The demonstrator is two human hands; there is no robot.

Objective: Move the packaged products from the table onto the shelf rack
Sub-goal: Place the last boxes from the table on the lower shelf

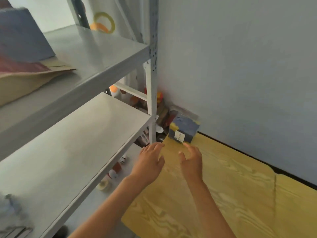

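One blue box (184,129) with white label, writing too small to read, at far corner of wood-grain table (240,194), beside shelf rack (96,117) post. Two hands: left hand (148,162) and right hand (191,160) near box, not touching, fingers spread, holding nothing. Upper shelf: one blue package (22,35), one tan pouch (22,78)

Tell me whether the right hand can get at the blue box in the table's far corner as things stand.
Probably yes. The right hand is open, its fingertips close to the blue box, with only bare table between them. The wall sits close behind the box, so a grip from the front or sides looks easiest.
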